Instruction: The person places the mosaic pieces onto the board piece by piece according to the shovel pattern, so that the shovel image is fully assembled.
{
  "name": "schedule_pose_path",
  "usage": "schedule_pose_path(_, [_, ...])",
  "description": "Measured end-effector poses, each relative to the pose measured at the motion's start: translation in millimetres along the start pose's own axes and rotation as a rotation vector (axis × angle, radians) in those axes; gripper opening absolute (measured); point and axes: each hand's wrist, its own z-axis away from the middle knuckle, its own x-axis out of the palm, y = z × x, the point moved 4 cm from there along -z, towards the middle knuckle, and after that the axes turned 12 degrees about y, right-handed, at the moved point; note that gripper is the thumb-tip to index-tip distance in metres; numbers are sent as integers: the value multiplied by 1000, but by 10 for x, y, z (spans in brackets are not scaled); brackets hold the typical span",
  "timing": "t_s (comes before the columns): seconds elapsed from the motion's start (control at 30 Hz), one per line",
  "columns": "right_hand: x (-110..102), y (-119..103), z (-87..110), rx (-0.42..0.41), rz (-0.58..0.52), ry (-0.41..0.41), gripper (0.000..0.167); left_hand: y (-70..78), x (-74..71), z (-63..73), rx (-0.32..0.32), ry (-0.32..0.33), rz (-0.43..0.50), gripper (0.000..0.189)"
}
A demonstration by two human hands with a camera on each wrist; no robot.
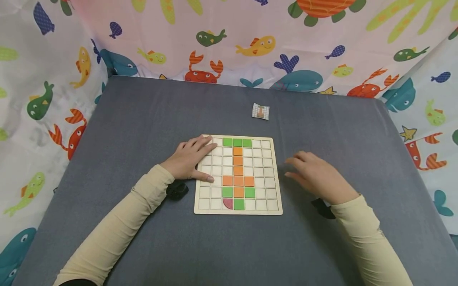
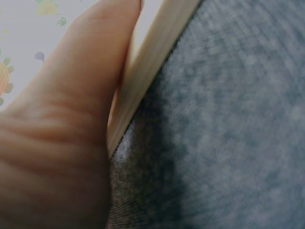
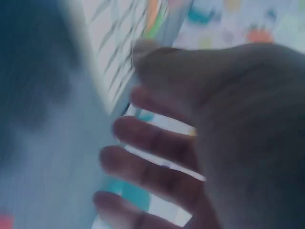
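A wooden grid board (image 1: 265, 163) lies on the grey cloth. Several orange squares (image 1: 238, 181) form a column and a short crossbar. Green squares (image 1: 237, 142) fill the top middle cells, with more low down, and a pink quarter-circle piece (image 1: 227, 203) sits in the bottom row. My left hand (image 1: 189, 159) rests on the board's left side, fingers spread, thumb over the rim; the left wrist view shows that thumb along the wooden edge (image 2: 150, 62). To the right of the board, my right hand (image 1: 315, 172) hovers, fingers loosely bent and apart (image 3: 152, 148), holding nothing visible.
A small card (image 1: 260, 111) with a printed grid pattern lies beyond the board. The grey cloth surface (image 1: 161, 107) is bordered at the back and sides by a sea-animal curtain (image 1: 229, 59). Dark wrist devices (image 1: 177, 190) sit under both wrists.
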Motion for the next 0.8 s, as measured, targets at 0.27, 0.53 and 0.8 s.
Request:
schedule_pose_path(0.27, [-62,645,463,223,-35,-104,31,10,-12,2,-8,-3,0,106])
schedule_pose_path(0.53, [-24,754,651,238,-76,-90,31,24,0,48,-9,-5,18,104])
schedule_pose_path(0.8, [-36,765,681,239,-91,-40,23,20,-16,16,2,8,12,105])
